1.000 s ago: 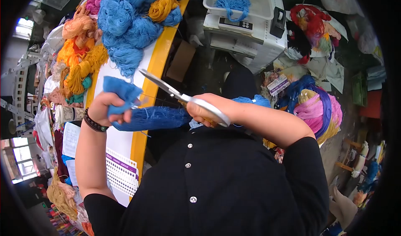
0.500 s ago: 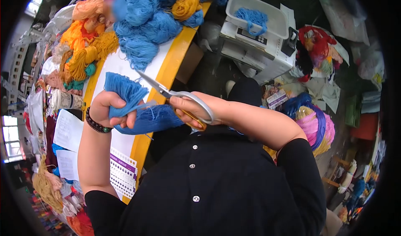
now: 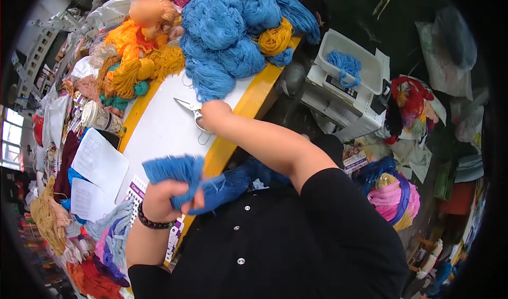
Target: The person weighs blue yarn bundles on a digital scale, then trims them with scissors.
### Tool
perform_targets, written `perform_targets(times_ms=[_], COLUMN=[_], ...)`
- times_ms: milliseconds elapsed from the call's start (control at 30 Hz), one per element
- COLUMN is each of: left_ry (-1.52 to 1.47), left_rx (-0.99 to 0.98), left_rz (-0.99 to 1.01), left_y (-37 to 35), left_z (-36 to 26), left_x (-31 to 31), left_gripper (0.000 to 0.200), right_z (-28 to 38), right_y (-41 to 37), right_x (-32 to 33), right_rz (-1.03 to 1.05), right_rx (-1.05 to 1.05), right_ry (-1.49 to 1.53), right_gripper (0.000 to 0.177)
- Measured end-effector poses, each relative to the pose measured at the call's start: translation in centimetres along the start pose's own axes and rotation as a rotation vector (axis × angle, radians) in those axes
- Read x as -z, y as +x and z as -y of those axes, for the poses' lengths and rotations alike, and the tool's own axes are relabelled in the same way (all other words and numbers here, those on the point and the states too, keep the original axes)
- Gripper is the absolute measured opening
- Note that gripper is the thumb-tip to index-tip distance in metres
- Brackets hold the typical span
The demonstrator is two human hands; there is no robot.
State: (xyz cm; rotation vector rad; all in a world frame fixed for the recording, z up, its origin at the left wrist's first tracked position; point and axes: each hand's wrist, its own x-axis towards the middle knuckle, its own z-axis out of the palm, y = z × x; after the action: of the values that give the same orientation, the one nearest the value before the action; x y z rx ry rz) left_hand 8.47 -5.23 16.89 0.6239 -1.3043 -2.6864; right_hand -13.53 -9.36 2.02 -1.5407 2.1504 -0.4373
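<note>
My left hand [image 3: 168, 195] is closed around a hank of darker blue yarn [image 3: 174, 169], its bunched end sticking out above my fingers. The rest of that yarn trails to the right, over the table's edge and against my black shirt. Farther up, my right hand [image 3: 216, 114] grips the handles of the scissors [image 3: 191, 110], low over the white tabletop [image 3: 153, 127]. The blades point up and left, slightly apart; my fingers are partly hidden under the hand. Just beyond lies a large heap of lighter blue yarn [image 3: 217, 34].
Orange and mustard yarn [image 3: 129, 76] lies left of the blue heap. Written sheets [image 3: 100, 161] and a jar [image 3: 100, 118] are at the left. On the right, a white tub [image 3: 346, 60] with blue yarn sits on a scale; a multicoloured yarn bundle [image 3: 394, 195] lies below.
My right hand has moved the scissors away from the hank, up and left to the tabletop. The left hand, still holding the yarn, has come down closer to my body. The view has shifted.
</note>
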Motion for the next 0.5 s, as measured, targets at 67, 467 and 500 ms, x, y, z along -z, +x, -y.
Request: perform_targets(times_ms=[67,467,500], left_ry=[0.080,-0.092,-0.043], left_rx=[-0.125,-0.797,-0.892], left_rz=[-0.184,-0.151,-0.159], left_y=[1.1,8.3,9.3], left_z=[-0.6,-14.5,-17.0], left_x=[-0.8,-10.7,-9.8], left_gripper=[0.039,0.015,0.012], right_z=[0.3,-5.8,-7.0], right_y=[-0.1,-16.7,-18.6], right_x=[0.0,2.6,2.8], right_rz=[0.000,0.814,0.850], right_rx=[0.015,0.135,0.178], right_ry=[0.028,1.624,1.729], right_gripper=[0.031,0.076,0.085])
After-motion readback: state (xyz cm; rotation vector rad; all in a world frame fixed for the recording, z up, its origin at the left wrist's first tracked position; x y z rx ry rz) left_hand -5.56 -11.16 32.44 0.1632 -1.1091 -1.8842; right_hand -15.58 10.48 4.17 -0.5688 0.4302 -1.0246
